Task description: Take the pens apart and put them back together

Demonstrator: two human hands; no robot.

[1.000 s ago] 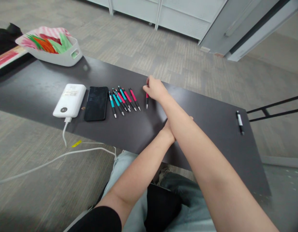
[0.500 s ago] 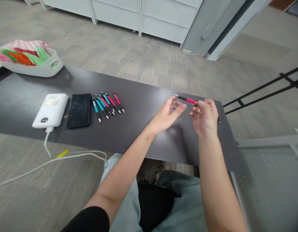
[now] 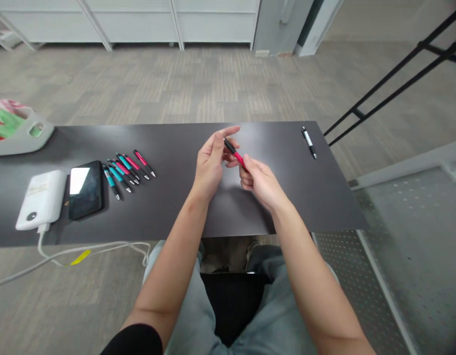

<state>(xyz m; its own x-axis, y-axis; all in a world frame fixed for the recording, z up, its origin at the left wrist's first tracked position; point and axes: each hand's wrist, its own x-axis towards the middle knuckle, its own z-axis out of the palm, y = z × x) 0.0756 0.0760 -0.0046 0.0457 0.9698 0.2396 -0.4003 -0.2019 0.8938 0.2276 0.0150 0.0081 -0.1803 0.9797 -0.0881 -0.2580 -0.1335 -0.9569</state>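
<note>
Both of my hands hold one pink and black pen (image 3: 236,155) above the middle of the dark table (image 3: 176,207). My left hand (image 3: 212,162) pinches its upper black end, with the index finger stretched out. My right hand (image 3: 260,181) is closed around its lower pink part. A row of several pink and teal pens (image 3: 127,168) lies on the table to the left. A white and black pen (image 3: 309,142) lies alone near the table's far right corner.
A black phone (image 3: 86,189) and a white power bank (image 3: 41,199) with a white cable (image 3: 83,249) lie at the left. A grey basket (image 3: 20,135) with coloured items stands at the far left. Black metal bars (image 3: 391,74) rise at the right.
My right hand lifted one pink pen from the row and carried it to the right. My left hand then joined it, and both hands now hold it over the table's middle.
</note>
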